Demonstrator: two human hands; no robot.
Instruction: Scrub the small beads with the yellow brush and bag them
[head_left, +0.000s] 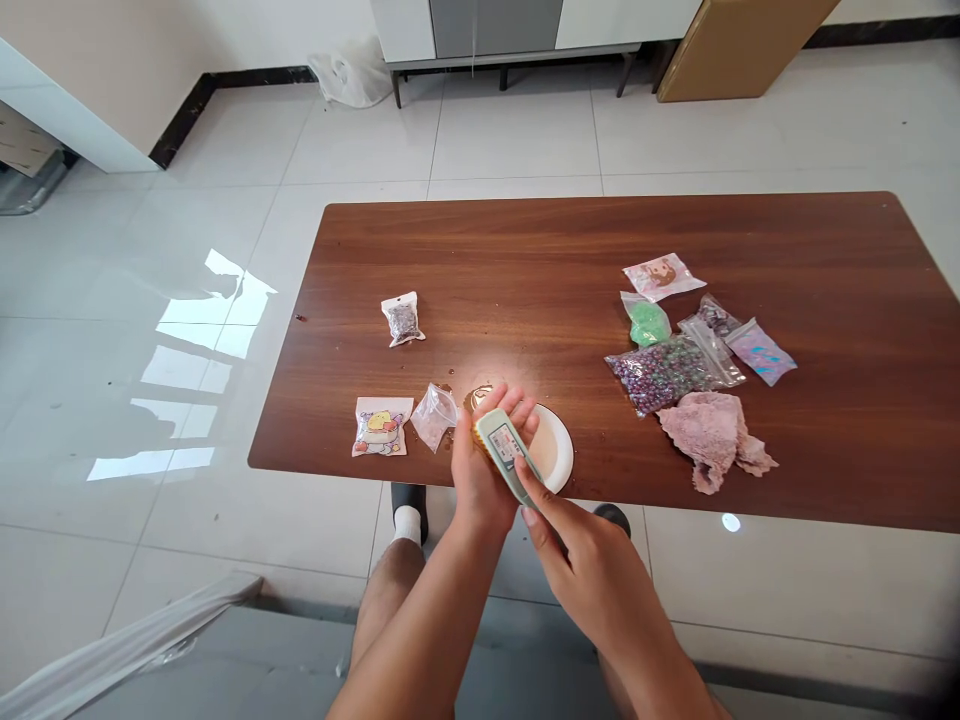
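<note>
A pale green handheld device [510,455], with a white-and-red label or panel on its face, lies slantwise over the cupped palm of my left hand [487,470]. My left thumb is on one side of it and the loosely curled fingers are on the other. My right hand [592,560] has its index finger on the face and its thumb by the lower end. A yellow ridged edge [478,434] peeks out beside the device, mostly hidden. Behind my hands, a white round plate [559,470] is partly covered. A small clear bag [434,416] lies just left of them.
On the brown table [525,250] lie a cartoon-printed packet [381,427] and a small bead packet [403,320]. To the right are a large zip bag of dark beads [667,372], a green-filled bag [648,322], printed packets [761,350] and a crumpled pink cloth [712,438]. Wet spots surround the plate.
</note>
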